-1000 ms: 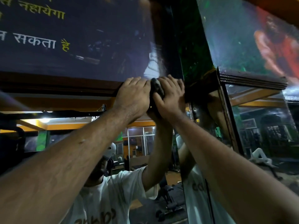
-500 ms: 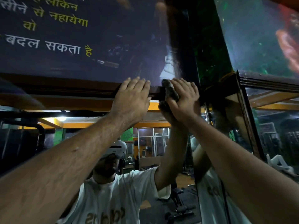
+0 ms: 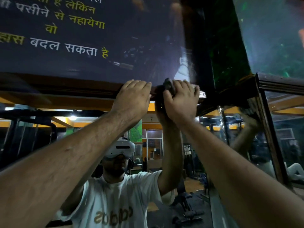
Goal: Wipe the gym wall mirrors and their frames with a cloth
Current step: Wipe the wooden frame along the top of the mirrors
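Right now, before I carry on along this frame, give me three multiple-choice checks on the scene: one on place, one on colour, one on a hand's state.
1. Where is the cloth?
A. on the mirror's top frame
B. on the floor
C. over a bench

2. What colour is the last word of the banner text?
A. red
B. yellow
C. blue

3. How is the left hand?
A. gripping the cloth
B. hanging down
C. resting on the frame, fingers fairly straight

Answers: 1 A, the right hand grips it against the frame; 2 B, the last word is yellow; 3 C, its fingers lie over the frame's edge, holding nothing.
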A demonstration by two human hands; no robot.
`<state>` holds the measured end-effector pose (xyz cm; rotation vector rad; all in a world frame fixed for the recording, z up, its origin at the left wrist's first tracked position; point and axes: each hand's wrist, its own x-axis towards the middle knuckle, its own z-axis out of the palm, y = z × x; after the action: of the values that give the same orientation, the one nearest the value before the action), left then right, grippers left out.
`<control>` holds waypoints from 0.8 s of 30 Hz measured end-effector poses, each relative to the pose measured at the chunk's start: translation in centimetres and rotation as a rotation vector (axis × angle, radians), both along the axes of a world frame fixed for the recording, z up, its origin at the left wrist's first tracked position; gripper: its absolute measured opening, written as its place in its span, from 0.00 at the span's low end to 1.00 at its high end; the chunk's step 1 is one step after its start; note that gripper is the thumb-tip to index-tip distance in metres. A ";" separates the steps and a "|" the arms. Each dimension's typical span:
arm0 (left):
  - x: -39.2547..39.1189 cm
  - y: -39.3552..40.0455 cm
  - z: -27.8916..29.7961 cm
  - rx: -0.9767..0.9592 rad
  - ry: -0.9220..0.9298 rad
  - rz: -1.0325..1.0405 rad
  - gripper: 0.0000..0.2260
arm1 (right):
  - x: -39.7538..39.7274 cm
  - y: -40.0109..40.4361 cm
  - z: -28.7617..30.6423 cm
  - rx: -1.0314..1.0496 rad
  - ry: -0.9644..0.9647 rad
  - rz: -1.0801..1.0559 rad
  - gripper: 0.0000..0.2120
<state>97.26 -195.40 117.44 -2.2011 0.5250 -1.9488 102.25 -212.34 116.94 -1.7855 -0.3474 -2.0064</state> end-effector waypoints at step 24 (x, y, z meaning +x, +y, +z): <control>-2.7 8.0 -0.6 -0.009 0.033 0.050 0.22 | -1.8 7.9 -0.2 -0.166 -0.080 0.022 0.24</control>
<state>94.57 -187.43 116.83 -2.2338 0.4619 -1.8967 100.44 -204.41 116.72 -1.7917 -0.5716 -2.0912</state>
